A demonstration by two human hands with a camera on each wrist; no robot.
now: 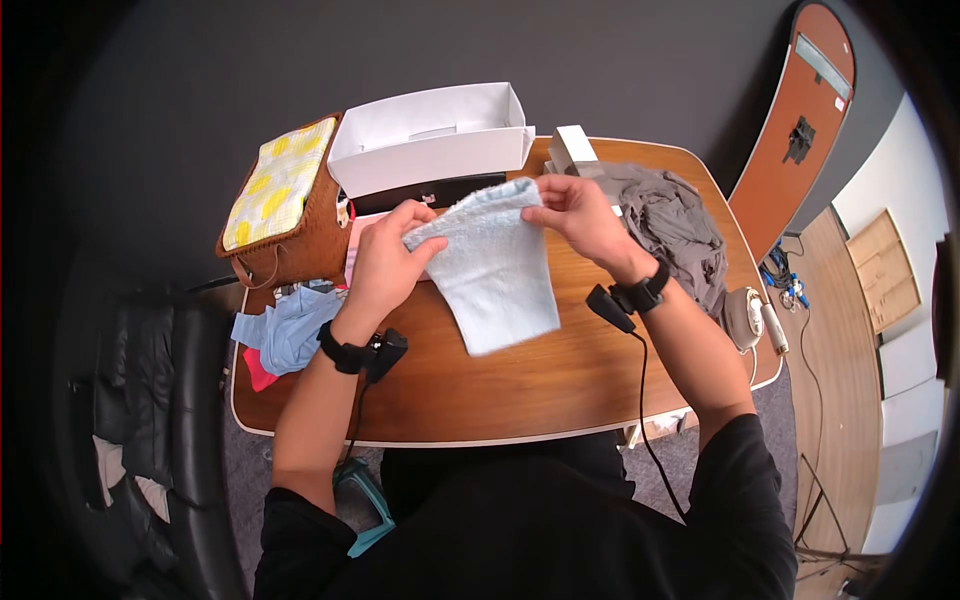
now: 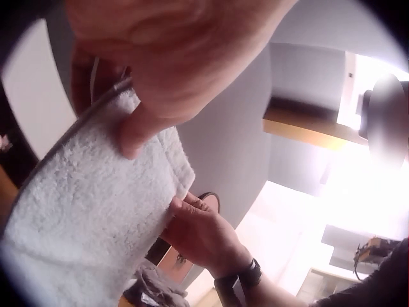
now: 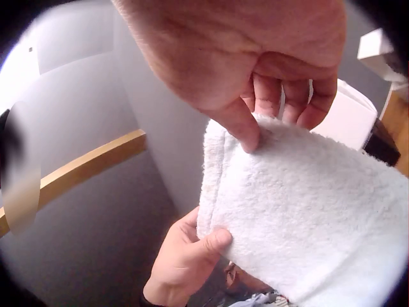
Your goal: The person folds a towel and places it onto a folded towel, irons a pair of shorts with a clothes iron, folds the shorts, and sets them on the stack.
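Note:
A pale blue, fluffy cloth [image 1: 495,280] hangs above the wooden table between both hands. My left hand [image 1: 388,258] pinches its upper left corner, thumb on the near face. At the upper right corner my right hand [image 1: 585,222] pinches it between thumb and fingers. In the left wrist view the cloth [image 2: 89,192] looks white, with the left thumb pressed on it and the right hand [image 2: 208,233] at its far edge. The right wrist view shows the cloth [image 3: 307,204] under the right thumb, and the left hand [image 3: 185,259] gripping the other corner.
Behind the cloth stand a white open box [image 1: 430,150] and a brown basket [image 1: 305,235] with yellow-patterned fabric. Blue clothing [image 1: 290,330] lies on the table's left, a grey garment [image 1: 680,225] on its right, near a white corded device [image 1: 742,318].

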